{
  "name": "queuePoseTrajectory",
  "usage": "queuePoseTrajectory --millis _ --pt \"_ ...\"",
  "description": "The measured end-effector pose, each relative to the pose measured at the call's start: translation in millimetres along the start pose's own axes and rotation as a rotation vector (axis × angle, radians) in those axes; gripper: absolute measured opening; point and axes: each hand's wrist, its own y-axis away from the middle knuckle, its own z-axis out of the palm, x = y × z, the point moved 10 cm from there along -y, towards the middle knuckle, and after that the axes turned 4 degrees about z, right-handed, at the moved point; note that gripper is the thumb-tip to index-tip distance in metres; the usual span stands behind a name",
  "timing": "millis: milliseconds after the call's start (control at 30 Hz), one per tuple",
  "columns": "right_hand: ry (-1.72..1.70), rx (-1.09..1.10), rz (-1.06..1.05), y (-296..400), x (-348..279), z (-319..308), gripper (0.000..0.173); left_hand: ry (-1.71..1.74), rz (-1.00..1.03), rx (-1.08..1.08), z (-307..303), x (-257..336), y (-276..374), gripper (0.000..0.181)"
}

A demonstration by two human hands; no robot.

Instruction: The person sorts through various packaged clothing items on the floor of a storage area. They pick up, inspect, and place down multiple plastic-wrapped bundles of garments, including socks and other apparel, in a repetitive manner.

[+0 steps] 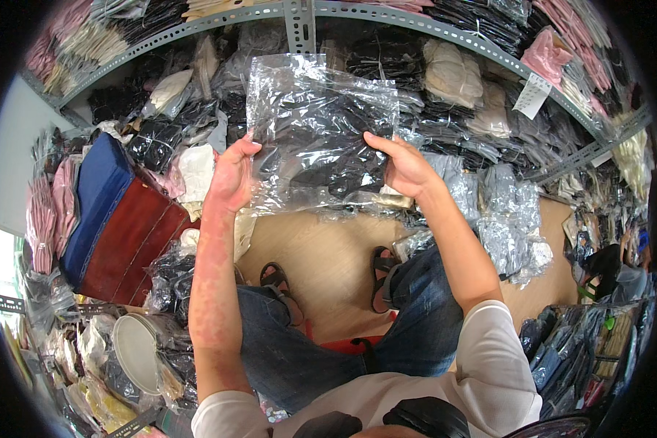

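Note:
A clear plastic bag with dark fabric inside (317, 137) is stretched flat between my two hands, in front of the shelves. My left hand (232, 169) grips its left edge, thumb on the near face. On the opposite edge my right hand (405, 164) holds the bag, thumb also on top. The fingers behind the bag are mostly hidden. Glare covers much of the plastic. Beyond it lie bagged black garments and a bagged cream bundle (453, 74).
Grey slotted metal shelving (301, 27) carries many bagged textiles. A blue and dark red padded block (126, 235) leans at the left. Bagged grey garments (503, 224) are stacked at the right. Round pale discs (136, 353) lie lower left. A paper with writing (532, 96) hangs from the shelf.

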Motion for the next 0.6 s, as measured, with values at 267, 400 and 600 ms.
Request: queuePoseTrajectory --millis 267,400,600 --pt "0.074 0.003 -0.045 4 -11 -1 0.026 0.094 0.027 -0.082 10 2 -1 0.043" --pt "0.092 0.017 -0.035 4 -11 -3 0.026 -0.026 0.031 -0.021 -4 1 -4 0.043" --pt "0.099 0.023 -0.03 -2 -9 -10 0.026 -0.303 0.047 0.042 -1 0 -1 0.043"
